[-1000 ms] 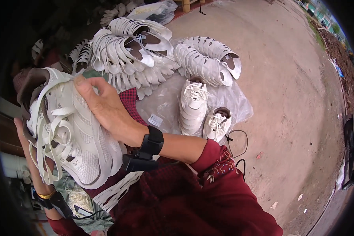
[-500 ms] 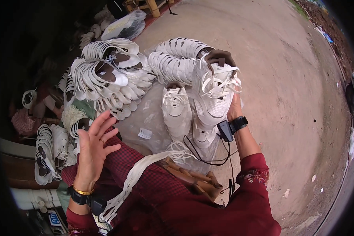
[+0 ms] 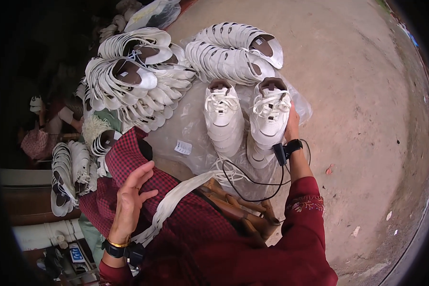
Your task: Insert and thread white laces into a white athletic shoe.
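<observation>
A white laced sneaker upper (image 3: 270, 117) with a brown lining rests on a stack of like pieces. My right hand (image 3: 293, 125) grips its right side near the heel, the fingers partly hidden behind it. To its left stands another stack topped by a laced white upper (image 3: 222, 107). My left hand (image 3: 130, 202) is raised over my checked lap with fingers apart, holding nothing. A bundle of flat white shoelaces (image 3: 171, 202) lies across my lap.
Nested rows of white uppers (image 3: 226, 59) lie at the back, with a larger pile (image 3: 121, 78) to the left. Clear plastic sheeting (image 3: 176, 126) is under them. A bamboo stool (image 3: 243, 214) stands near my knees. A black cable (image 3: 252, 198) loops beside my right wrist.
The right sneaker upper has come down onto its stack, with my right hand still at its side. My left hand has drawn back toward my lap. The view has shifted.
</observation>
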### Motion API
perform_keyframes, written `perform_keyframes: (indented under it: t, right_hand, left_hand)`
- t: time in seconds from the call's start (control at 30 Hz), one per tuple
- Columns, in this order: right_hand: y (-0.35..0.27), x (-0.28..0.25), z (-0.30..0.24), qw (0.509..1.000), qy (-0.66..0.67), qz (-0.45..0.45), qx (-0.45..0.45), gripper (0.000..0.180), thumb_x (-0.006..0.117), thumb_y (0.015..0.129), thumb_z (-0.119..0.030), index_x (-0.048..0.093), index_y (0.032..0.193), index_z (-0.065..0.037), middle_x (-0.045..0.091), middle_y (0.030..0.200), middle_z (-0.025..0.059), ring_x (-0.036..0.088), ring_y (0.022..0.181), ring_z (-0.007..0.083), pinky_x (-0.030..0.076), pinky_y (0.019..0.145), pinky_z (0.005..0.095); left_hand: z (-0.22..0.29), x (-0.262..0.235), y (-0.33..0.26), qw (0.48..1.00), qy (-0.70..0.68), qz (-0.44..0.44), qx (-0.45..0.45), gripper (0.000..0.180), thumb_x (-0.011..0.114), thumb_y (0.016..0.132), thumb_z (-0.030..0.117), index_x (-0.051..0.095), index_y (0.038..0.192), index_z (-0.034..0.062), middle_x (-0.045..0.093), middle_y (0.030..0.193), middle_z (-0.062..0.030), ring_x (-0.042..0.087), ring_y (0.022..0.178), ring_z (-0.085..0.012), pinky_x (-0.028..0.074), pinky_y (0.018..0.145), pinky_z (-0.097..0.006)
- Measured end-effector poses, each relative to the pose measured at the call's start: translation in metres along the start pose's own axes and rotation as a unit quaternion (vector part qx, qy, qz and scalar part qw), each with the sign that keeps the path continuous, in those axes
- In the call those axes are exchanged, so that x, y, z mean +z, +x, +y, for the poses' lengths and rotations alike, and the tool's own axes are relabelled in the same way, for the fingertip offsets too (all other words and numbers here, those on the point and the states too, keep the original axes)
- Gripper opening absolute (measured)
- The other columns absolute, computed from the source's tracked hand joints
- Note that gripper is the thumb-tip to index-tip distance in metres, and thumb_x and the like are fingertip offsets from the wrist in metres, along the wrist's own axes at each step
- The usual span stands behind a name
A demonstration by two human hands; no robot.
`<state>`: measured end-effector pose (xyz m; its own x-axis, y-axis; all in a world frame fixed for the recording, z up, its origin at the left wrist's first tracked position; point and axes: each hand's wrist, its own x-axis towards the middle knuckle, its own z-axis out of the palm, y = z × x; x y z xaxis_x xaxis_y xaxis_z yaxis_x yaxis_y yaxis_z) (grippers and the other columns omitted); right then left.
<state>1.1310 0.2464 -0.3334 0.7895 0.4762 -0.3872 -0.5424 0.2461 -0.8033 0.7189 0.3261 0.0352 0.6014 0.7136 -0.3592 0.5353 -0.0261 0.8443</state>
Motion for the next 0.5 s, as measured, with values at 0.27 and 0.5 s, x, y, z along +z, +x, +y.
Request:
perform_keyframes:
  t: [0.27,0.5]
  right_hand:
    - [-0.040,-0.027,0.053,0.901,-0.369,0.089,-0.209,0.057,0.035,0.106,-0.036,0.065,0.099,0.012,0.069,0.091,0.0311,0.067,0.089,0.0451,0.048,0.080,0.0468]
    - [-0.014,-0.006,0.038,0.834,-0.515,-0.003,-0.197,0.064,0.032,0.106,-0.042,0.067,0.101,0.011,0.064,0.096,0.0368,0.061,0.094,0.0549,0.046,0.079,0.0547]
  left_hand:
    - [-0.002,0.002,-0.010,0.999,0.014,0.018,0.030,0.111,0.040,0.080,0.092,0.044,0.148,0.0057,0.039,0.157,-0.0159,0.036,0.145,-0.0295,0.044,0.104,-0.048]
    - [0.000,0.004,-0.012,0.998,0.023,0.011,0.065,0.101,0.058,0.080,0.082,0.048,0.146,0.0069,0.038,0.154,-0.0168,0.045,0.137,-0.0322,0.048,0.102,-0.049]
